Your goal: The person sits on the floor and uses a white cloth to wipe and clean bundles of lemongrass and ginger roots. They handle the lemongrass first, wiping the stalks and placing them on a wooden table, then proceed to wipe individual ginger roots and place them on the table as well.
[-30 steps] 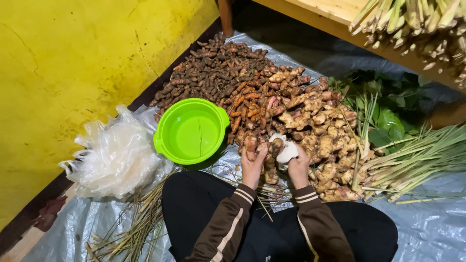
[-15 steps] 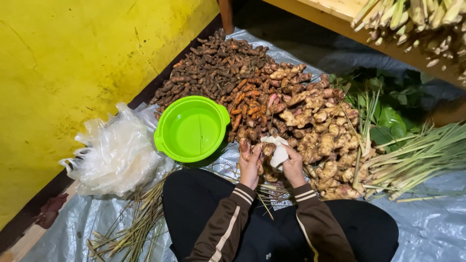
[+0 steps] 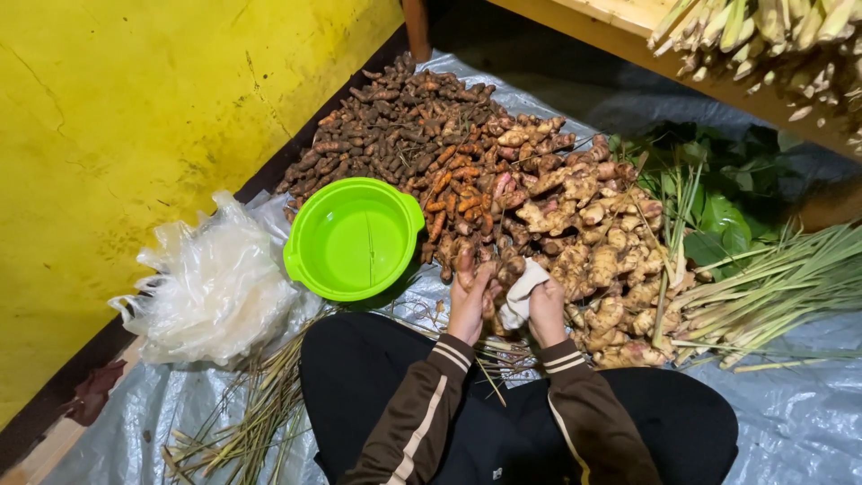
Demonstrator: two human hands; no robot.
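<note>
Here, each line tells one part of the scene.

Left hand: the left hand is at the near edge of the root heap, fingers curled around a brown root that it grips and lifts a little above the sheet.
Right hand: the right hand is just beside the left one, fingers closed on a small white cloth; the cloth sits between the two hands and touches the root area.
Held root: it is at the front of the heap, close to the person's knees, and right of the green basin.
Sleeves: both arms wear brown sleeves with pale stripes, and the legs under them are in black.
Green basin: a round bright green basin stands on the sheet, left of the hands and touching the edge of the heap; it looks empty inside.
Root heap: dark thin roots lie at the far side, orange-brown ones in the middle, and pale knobby ginger-like pieces at the right.
Plastic bags: a loose pile of clear plastic bags lies left of the basin, near the yellow wall.
Lemongrass: long green stalks lie right of the pale roots, with green leaves behind them.
Ground cover: a grey plastic sheet is under everything, and dry thin stems lie on it near the left knee.
Shelf: a wooden board crosses the top right, with more pale stalks on it.
</note>
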